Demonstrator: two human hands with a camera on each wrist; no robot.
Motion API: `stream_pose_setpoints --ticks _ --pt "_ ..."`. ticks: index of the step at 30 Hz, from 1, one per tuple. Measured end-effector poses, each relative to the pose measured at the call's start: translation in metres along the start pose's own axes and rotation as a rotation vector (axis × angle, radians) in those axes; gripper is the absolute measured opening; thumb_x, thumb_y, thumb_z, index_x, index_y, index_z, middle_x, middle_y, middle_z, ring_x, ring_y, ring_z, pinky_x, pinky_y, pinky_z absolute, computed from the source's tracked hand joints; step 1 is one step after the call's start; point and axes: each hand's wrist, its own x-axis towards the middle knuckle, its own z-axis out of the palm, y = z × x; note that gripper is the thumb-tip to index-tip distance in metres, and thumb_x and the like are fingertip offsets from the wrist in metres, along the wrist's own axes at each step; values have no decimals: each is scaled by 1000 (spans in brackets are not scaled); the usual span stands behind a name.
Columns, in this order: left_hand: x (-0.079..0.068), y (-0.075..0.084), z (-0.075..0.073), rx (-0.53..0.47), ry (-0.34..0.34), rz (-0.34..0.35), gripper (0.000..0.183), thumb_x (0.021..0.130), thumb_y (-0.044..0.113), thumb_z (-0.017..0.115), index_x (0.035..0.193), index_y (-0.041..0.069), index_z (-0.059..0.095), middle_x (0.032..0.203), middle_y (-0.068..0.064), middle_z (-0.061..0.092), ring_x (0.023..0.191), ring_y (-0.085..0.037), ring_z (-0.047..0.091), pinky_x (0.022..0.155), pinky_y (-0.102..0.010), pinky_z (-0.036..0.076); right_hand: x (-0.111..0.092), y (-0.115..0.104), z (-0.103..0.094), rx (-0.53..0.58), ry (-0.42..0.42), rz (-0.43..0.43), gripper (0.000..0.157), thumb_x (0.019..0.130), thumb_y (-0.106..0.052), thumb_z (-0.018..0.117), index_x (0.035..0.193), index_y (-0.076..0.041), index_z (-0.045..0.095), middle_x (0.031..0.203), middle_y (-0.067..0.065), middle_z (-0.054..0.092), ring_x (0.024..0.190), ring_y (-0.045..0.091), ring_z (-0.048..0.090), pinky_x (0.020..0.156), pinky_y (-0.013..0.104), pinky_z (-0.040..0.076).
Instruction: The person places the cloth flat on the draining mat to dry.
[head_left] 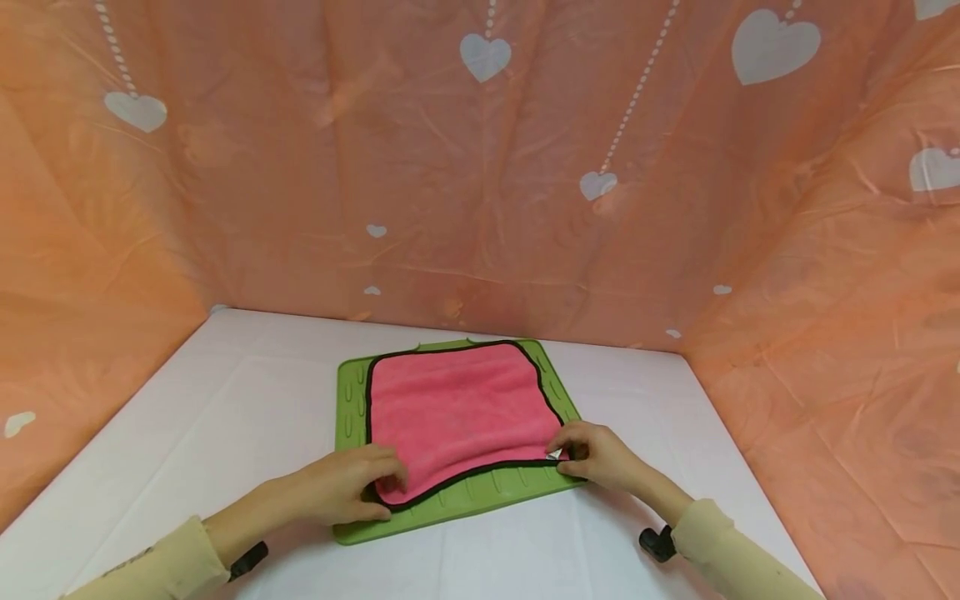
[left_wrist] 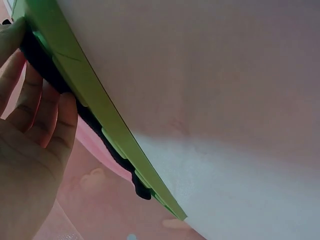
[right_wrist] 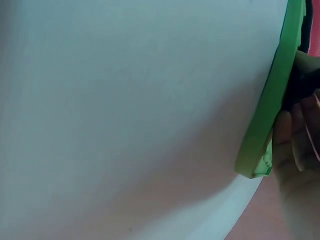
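A pink cloth with a black border lies spread over a green ridged mat, which shows around its edges. My left hand is at the cloth's near left corner, fingers curled over the pink side and thumb at the mat's near edge. In the left wrist view, the fingertips meet the black border. At the near right corner, my right hand pinches the cloth beside a small white tag. The right wrist view shows these fingers close against the mat's green rim, with the corner mostly in shadow.
The mat lies on a table with a white cover. Orange-pink curtains printed with white hearts enclose the back and both sides. A dark device sits at the right wrist, another at the left.
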Motion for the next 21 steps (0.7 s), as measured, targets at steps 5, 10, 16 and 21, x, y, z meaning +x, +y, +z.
stream_pose_setpoints --ticks 5,10,16,21 --pt "0 -1 0 29 33 76 11 94 19 78 101 26 73 97 17 60 91 0 55 78 -24 53 2 3 0 -58 14 -46 20 91 3 75 105 -11 77 104 0 73 86 4 59 72 24 54" --pt "-1 -1 -1 11 28 45 12 97 15 74 105 24 74 98 16 62 92 1 55 79 -25 54 1 2 -2 -95 6 -36 17 96 0 71 108 -10 77 104 0 73 90 5 61 75 26 54" --pt "-1 1 -1 1 35 75 11 99 15 72 106 22 75 99 13 65 94 0 58 81 -25 55 -5 0 -10 -123 -8 -63 25 95 9 68 108 -10 75 107 0 71 100 13 65 86 30 57" --pt "0 3 3 33 55 153 11 97 15 75 104 23 75 98 14 64 92 1 59 80 -23 54 -11 0 -14 -165 -46 -129 29 92 12 67 106 -12 76 106 -2 69 101 14 64 88 32 56"
